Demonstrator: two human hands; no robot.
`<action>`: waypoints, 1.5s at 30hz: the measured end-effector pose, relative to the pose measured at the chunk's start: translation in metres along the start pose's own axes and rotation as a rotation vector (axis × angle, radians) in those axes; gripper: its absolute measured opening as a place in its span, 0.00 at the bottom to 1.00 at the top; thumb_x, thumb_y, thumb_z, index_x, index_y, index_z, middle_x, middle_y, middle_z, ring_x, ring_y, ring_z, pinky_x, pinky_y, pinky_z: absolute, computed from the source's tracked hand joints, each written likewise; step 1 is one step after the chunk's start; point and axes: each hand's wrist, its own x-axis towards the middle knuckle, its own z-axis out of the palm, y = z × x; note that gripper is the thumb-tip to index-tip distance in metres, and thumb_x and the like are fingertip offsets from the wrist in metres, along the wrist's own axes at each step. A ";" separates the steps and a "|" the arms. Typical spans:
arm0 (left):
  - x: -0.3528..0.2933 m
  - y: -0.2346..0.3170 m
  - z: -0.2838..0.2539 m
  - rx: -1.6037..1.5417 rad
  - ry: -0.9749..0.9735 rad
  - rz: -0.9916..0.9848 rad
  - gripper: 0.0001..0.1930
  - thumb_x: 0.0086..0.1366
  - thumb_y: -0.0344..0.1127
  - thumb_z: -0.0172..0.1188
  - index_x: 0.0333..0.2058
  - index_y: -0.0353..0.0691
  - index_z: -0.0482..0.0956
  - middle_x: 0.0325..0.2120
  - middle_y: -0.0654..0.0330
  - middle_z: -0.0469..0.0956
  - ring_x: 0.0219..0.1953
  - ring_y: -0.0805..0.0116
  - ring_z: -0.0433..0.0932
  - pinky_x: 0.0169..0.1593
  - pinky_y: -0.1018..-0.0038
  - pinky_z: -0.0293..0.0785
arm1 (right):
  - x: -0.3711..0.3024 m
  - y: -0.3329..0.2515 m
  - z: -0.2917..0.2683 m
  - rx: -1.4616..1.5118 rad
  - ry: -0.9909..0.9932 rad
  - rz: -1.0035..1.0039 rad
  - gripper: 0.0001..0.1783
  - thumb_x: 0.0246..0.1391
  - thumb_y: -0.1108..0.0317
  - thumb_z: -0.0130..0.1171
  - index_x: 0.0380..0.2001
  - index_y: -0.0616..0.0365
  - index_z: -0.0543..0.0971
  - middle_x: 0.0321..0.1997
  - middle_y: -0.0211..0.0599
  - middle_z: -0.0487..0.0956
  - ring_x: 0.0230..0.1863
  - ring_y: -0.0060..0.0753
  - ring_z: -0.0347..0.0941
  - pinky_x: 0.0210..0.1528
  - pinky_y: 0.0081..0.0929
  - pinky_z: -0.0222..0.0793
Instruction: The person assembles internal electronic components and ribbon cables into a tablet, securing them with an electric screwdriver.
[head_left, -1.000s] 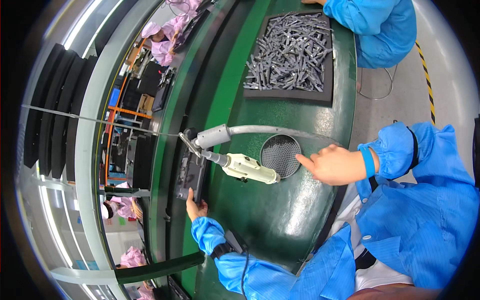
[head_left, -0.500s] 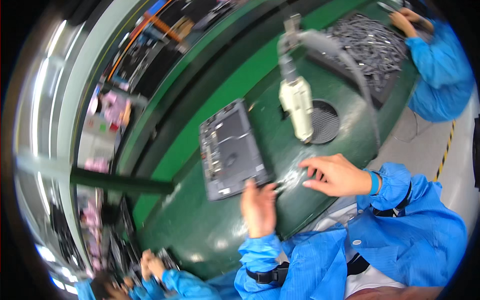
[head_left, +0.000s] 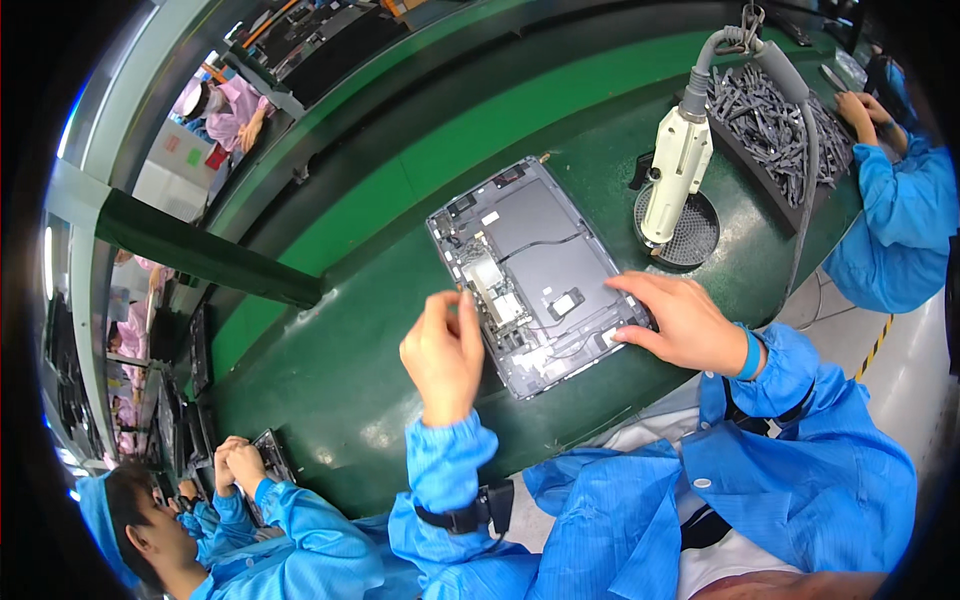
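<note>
An opened, flat dark-grey device casing [head_left: 555, 215], like a tablet or laptop part, lies on the green bench. A circuit board [head_left: 490, 285] and thin cables show along its left side and across it. My right hand [head_left: 685, 320] is at the casing's right edge, thumb on top and forefinger at the rim; its other fingers are mostly hidden. Beside the casing's left edge is my left hand [head_left: 445, 350], with bent fingers and nothing visible in them. Its fingertips come close to the board side; I cannot tell whether they touch.
A cream hand tool [head_left: 678, 165] hangs from a grey hose over a round black mesh dish [head_left: 700, 235]. Behind it, a black tray [head_left: 750, 165] is heaped with small dark parts [head_left: 775, 125]. People in blue sleeves work at both ends; a green post [head_left: 215, 250] stands left.
The view has turned. My left hand has moved from the casing's near edge to its left side. My right hand, formerly apart from the casing, is now at its right edge.
</note>
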 end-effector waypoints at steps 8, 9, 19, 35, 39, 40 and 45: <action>0.015 -0.029 0.032 -0.341 -0.042 -0.015 0.05 0.57 0.29 0.61 0.32 0.36 0.76 0.12 0.62 0.69 0.12 0.77 0.65 0.18 0.79 0.62 | 0.045 -0.005 0.015 -0.315 0.120 -0.223 0.14 0.40 0.67 0.65 0.32 0.57 0.77 0.34 0.34 0.74 0.36 0.39 0.71 0.37 0.32 0.70; 0.013 -0.028 0.027 -0.397 -0.037 -0.054 0.05 0.56 0.28 0.61 0.31 0.35 0.76 0.12 0.63 0.68 0.13 0.79 0.65 0.18 0.81 0.61 | 0.050 -0.004 0.018 -0.318 0.103 -0.230 0.14 0.40 0.67 0.65 0.32 0.57 0.77 0.34 0.34 0.74 0.36 0.39 0.71 0.37 0.32 0.70; 0.000 0.003 -0.003 -0.526 -0.432 0.165 0.11 0.46 0.28 0.68 0.31 0.35 0.79 0.16 0.58 0.73 0.15 0.68 0.70 0.21 0.74 0.67 | 0.065 -0.025 0.026 0.354 -0.116 -0.068 0.10 0.43 0.71 0.68 0.25 0.61 0.75 0.17 0.27 0.73 0.16 0.13 0.66 0.18 0.14 0.59; -0.003 -0.014 -0.012 -0.785 -0.459 -0.215 0.04 0.53 0.25 0.61 0.27 0.31 0.80 0.19 0.57 0.79 0.19 0.77 0.75 0.25 0.82 0.66 | 0.048 -0.018 0.042 0.049 -0.163 -0.382 0.07 0.44 0.72 0.57 0.28 0.53 0.70 0.26 0.32 0.74 0.23 0.40 0.73 0.23 0.35 0.68; 0.001 -0.016 -0.015 -0.746 -0.599 -0.064 0.06 0.54 0.27 0.58 0.28 0.28 0.79 0.21 0.56 0.78 0.22 0.72 0.76 0.28 0.81 0.69 | 0.055 -0.008 0.032 -0.103 0.042 -0.210 0.07 0.43 0.73 0.56 0.29 0.54 0.70 0.27 0.33 0.74 0.25 0.42 0.74 0.24 0.38 0.69; 0.000 -0.012 -0.017 -0.752 -0.607 -0.050 0.07 0.51 0.26 0.60 0.28 0.28 0.80 0.21 0.58 0.77 0.23 0.73 0.75 0.29 0.82 0.68 | 0.058 -0.004 0.034 -0.102 0.063 -0.181 0.06 0.43 0.73 0.55 0.28 0.54 0.71 0.28 0.34 0.75 0.25 0.43 0.74 0.25 0.39 0.69; -0.002 -0.003 -0.016 -0.648 -0.654 -0.034 0.11 0.42 0.23 0.68 0.29 0.33 0.81 0.20 0.62 0.77 0.21 0.79 0.71 0.24 0.82 0.64 | 0.062 0.000 0.040 -0.070 0.151 -0.253 0.06 0.44 0.72 0.58 0.28 0.55 0.74 0.27 0.34 0.75 0.25 0.42 0.74 0.25 0.35 0.70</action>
